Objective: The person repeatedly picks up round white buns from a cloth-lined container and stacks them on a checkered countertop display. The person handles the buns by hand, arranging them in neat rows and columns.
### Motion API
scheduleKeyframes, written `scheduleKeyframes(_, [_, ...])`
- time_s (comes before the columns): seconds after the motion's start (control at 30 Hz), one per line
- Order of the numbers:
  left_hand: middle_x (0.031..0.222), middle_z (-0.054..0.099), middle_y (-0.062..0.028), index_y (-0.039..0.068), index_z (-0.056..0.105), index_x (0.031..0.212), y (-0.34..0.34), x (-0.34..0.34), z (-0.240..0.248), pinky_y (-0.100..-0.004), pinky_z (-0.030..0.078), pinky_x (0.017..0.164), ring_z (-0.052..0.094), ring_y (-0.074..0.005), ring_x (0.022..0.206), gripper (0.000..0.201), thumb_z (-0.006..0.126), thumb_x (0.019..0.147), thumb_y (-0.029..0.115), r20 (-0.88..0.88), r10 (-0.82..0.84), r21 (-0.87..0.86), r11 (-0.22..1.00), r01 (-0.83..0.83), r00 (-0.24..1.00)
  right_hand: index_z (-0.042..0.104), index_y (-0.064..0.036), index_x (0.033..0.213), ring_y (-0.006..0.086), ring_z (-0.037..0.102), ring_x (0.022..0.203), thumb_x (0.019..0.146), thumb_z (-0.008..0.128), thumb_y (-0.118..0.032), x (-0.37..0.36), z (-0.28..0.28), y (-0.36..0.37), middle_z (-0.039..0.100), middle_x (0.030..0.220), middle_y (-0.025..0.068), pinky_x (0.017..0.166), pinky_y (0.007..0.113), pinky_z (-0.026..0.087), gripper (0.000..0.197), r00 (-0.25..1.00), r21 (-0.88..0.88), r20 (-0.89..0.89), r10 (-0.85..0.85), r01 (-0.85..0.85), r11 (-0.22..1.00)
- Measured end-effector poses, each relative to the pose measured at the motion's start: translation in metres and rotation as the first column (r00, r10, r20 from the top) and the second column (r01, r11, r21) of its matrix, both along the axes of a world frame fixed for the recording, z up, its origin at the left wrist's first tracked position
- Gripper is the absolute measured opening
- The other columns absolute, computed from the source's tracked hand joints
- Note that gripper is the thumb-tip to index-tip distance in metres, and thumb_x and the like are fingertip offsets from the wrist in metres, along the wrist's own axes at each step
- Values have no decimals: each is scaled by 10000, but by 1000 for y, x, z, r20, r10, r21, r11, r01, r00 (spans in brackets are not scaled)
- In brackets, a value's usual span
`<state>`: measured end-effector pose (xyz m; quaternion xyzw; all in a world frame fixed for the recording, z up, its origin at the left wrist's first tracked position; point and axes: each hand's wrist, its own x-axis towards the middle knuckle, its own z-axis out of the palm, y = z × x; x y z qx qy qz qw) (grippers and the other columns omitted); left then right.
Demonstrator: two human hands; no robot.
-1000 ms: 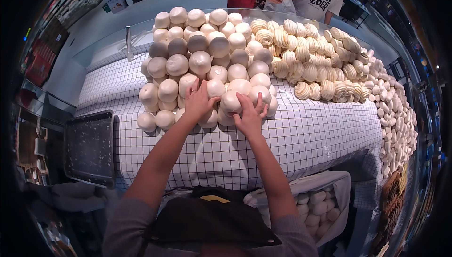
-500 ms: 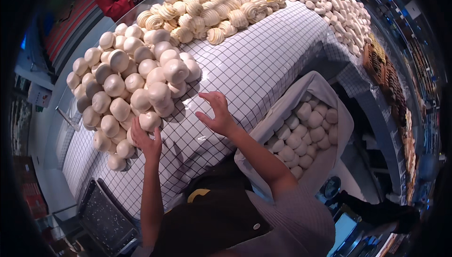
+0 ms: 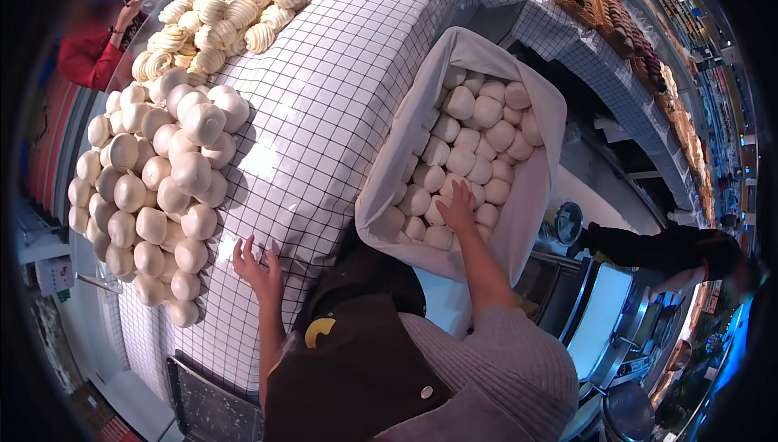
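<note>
Checked cloth [image 3: 340, 93] is covering the counter under stacked buns.
Right hand [image 3: 460, 209] is resting open on buns [image 3: 458, 102] in the lined box [image 3: 405, 126], centre; left hand [image 3: 258, 268] is lying flat, released, lower left.

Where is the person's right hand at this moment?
Head view, right of centre: the right hand rests on white buns inside the cloth-lined bin beside the checked counter.

Left hand [image 3: 258, 268] flat, fingers spread; right hand [image 3: 459, 209] outstretched, palm down
</note>
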<state>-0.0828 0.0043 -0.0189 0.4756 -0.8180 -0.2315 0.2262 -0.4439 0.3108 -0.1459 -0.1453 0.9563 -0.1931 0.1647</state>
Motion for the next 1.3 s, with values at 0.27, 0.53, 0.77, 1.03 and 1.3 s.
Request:
scheduleKeyframes(0.27, [1455, 432, -191, 86, 618, 1290, 12, 20, -4, -502, 307, 1110, 376, -371, 1326, 429, 683, 866, 92, -28, -55, 19, 998, 56, 998, 410, -56, 1466, 443, 336, 1388, 747, 820, -395, 21, 10, -18, 343, 1533, 231, 1171, 517, 311, 895, 950, 22, 227, -214, 215, 976])
scheduleKeyframes(0.53, [1439, 452, -183, 78, 639, 1247, 37, 17, -9, -485, 318, 1106, 402, -373, 1315, 362, 648, 886, 48, -116, -181, 52, 981, 188, 977, 429, 37, 1449, 432, 534, 1265, 737, 787, -325, 13, -19, 41, 466, 1437, 313, 1066, 456, 459, 875, 848, 2, 176, -500, 508, 861])
scheduleKeyframes(0.77, [1395, 495, -165, 101, 671, 1168, 64, -30, 8, -481, 329, 1094, 426, -378, 1305, 316, 657, 863, 21, -129, -372, 6, 927, 376, 919, 652, -53, 1279, 306, 618, 1179, 787, 770, -274, 5, 3, 72, 618, 1322, 181, 996, 404, 502, 552, 903, -159, 373, -212, 287, 945])
scheduleKeyframes(1.03, [1326, 545, -138, 113, 690, 1085, 101, -89, 22, -473, 356, 1063, 468, -370, 1238, 269, 662, 846, -4, -77, -395, 31, 917, 398, 915, 612, -114, 1296, 368, 495, 1310, 782, 761, -255, -135, 38, 38, 539, 1368, 176, 1083, 460, 434, 553, 981, -208, -184, 60, -98, 973])
scheduleKeyframes(1.3, [1357, 541, -137, 132, 716, 1058, 140, -165, 24, -484, 355, 1043, 501, -366, 1237, 316, 698, 765, 16, 51, -503, 0, 864, 503, 863, 291, -172, 1576, 357, 393, 1383, 718, 811, -334, -249, 43, 5, 328, 1599, 99, 1136, 583, 317, 1016, 818, 65, -524, 236, -238, 969])
